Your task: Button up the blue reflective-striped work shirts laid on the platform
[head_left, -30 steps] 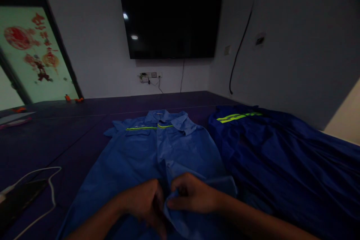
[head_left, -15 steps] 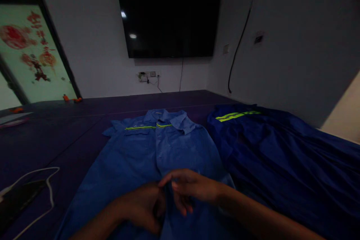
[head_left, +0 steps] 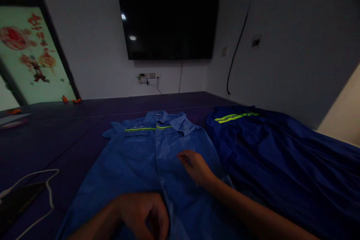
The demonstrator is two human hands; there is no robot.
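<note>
A blue short-sleeved work shirt (head_left: pixel 135 161) lies spread out in front of me, its collar at the far end and a thin yellow-green stripe across the chest. My left hand (head_left: pixel 146 213) is curled at the lower front edge of this shirt, thumb and fingers closing on the cloth; its fingertips lie partly below the picture. Over the right half of the shirt, beside the button placket, is my right hand (head_left: pixel 195 167). Its fingers are bent together in a loose pinch, and what is between them, if anything, cannot be made out.
A darker blue garment (head_left: pixel 261 153) with a broad yellow-green band lies at the right. On the purple surface (head_left: pixel 81 120) at the left are a white cable (head_left: pixel 50 191) and a dark flat object (head_left: pixel 22 202). A television (head_left: pixel 168 26) hangs on the far wall.
My hands have moved apart. The right one has gone up the shirt and slightly right, the left one down toward the bottom of the view. Both garments lie as before.
</note>
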